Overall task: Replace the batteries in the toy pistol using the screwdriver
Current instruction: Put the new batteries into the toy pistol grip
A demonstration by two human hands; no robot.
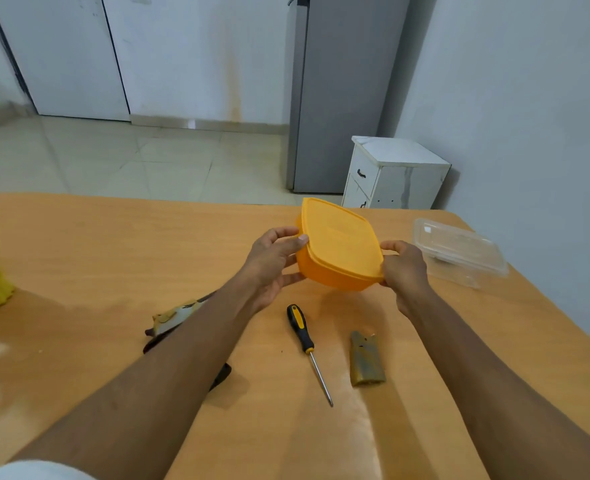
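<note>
Both hands hold the orange lidded container [338,247] off the table [78,244], lid on; left hand [272,261] grips its left end, thumb on the lid rim, fingers curled under; right hand [406,268] pinches the right corner of the lid; probably abt to peel it, contents unseen. Toy pistol [175,317] lies below-left, mostly hidden under the left forearm, nearer the left hand; screwdriver [307,348] lies btwn the arms, handle away, tip toward the person; loose cover piece [366,358] just right of it.
</note>
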